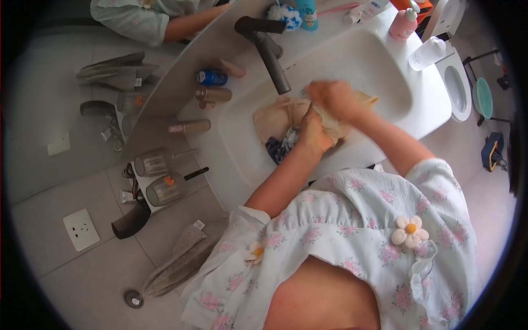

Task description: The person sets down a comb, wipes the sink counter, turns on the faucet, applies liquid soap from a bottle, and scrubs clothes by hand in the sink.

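Observation:
In the washbasin [401, 91], my left hand [315, 132] is closed on a pale yellow cloth garment [340, 127], which bunches around its fingers. My right hand [334, 100] is directly above and beside it, over the same garment, its fingers smeared by motion. A beige bra-like garment [269, 120] lies to the left of my hands. Below that is a dark patterned cloth [283, 146], partly hidden by my left wrist.
A dark faucet [269, 58] reaches over the basin. A pink pump bottle [404, 25] and a clear bottle [427, 54] stand on the right rim. A blue can [212, 77] sits at the left, near the mirror. Beyond the counter is a toilet [455, 82].

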